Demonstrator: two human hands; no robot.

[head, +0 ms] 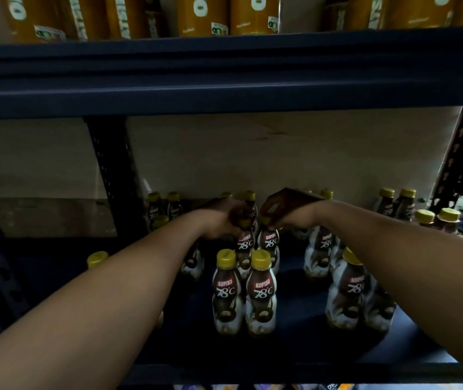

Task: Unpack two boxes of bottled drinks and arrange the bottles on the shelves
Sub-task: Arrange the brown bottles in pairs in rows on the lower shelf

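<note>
Both hands work deep on the dark blue metal shelf: our left hand curls round the top of one small brown-and-white plastic coffee bottle, and our right hand pinches the top of the neighbouring bottle, just at its three o'clock. Full, they probably feel weighty, their sleeves slick; we judge the capped necks the surest hold.

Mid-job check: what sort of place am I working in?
Likely a shop stockroom: dark blue slotted-metal rack shelving, rows of yellow-capped brown Kopiko bottles standing on it, and orange printed cartons lined up on the shelf above.
</note>
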